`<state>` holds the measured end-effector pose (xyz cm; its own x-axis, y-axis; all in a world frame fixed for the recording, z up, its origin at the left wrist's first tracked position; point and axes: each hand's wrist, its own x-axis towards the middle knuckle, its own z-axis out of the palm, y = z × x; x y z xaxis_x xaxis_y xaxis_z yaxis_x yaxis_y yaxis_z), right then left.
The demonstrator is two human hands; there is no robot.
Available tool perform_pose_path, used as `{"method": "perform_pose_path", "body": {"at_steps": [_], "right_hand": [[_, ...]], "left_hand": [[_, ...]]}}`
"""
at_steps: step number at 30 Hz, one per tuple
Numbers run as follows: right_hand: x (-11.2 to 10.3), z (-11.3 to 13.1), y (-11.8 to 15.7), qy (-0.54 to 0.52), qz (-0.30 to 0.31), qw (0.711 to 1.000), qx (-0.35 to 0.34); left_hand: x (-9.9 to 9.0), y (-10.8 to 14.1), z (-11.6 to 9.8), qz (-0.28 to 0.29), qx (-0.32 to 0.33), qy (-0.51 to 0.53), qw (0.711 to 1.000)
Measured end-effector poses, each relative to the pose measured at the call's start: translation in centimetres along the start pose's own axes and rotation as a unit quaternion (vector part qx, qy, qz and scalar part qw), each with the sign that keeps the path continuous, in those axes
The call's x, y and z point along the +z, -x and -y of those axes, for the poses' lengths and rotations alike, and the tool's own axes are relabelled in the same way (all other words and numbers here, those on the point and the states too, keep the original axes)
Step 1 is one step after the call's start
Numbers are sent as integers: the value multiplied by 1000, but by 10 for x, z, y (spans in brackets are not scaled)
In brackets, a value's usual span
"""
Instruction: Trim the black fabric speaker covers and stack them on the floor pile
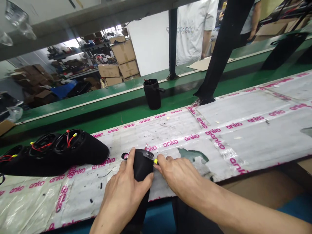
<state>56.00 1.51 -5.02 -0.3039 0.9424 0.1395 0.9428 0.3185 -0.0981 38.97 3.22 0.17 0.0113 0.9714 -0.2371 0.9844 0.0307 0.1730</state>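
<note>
A black speaker housing (144, 167) lies tilted at the near edge of the bench, with a control panel with small round spots (149, 154) on its upper side. My left hand (125, 188) is wrapped around the housing, thumb on the near side and fingers over the far side. At its right end, my right hand (176, 172) pinches a small yellow connector (155, 161) between thumb and index finger. A red wire end (146, 147) shows just behind the housing. Inside the housing nothing can be seen from here.
Several similar black housings (95, 148) with red wires and yellow connectors lie at the left. Another housing (152, 94) stands upright on the green conveyor belt (122, 112). Black-wrapped posts (215, 48) rise beyond the taped bench cover (234, 110). A person in a white shirt (195, 32) stands opposite.
</note>
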Motion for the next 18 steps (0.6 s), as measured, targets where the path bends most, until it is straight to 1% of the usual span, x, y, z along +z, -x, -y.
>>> {"method": "perform_pose_path", "body": {"at_steps": [4, 9, 14, 18], "right_hand": [[-3, 0, -5, -8, -2, 1000, -24], [-3, -8, -7, -53, -32, 997, -42], [-4, -14, -2, -93, -30, 995, -20], [-9, -12, -3, -88, -24, 995, -36]], "left_hand": [[-5, -1, -2, 16, 0, 19, 1000], [-6, 0, 2, -5, 2, 41, 999], [-6, 2, 3, -1, 5, 75, 997], [-7, 3, 1, -6, 1, 59, 998]]}}
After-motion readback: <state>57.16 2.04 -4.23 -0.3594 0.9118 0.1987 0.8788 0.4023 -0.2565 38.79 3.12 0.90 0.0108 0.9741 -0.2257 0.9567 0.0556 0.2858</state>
